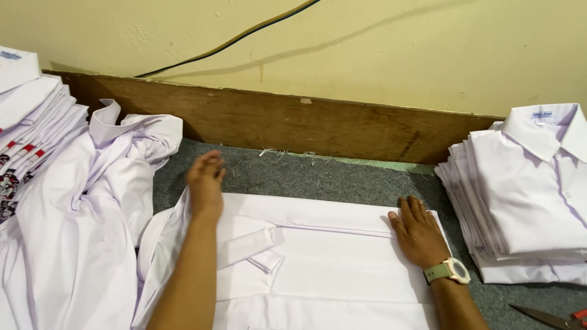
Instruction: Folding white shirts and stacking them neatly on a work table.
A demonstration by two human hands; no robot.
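A white shirt (330,263) lies flat, partly folded, on the grey felt table (342,177) in front of me. My left hand (205,183) hovers open, fingers together, above the shirt's far left corner near its collar end, holding nothing. My right hand (417,229), with a pale green wristwatch (449,271), presses flat on the shirt's right end, fingers spread. A folded sleeve with its cuff (257,247) lies across the shirt's middle.
A stack of folded white shirts (529,195) stands at the right. A heap of unfolded white shirts (79,214) lies at the left, with another folded stack (27,116) behind it. Scissors (553,318) lie at the bottom right. A wooden board (293,122) backs the table.
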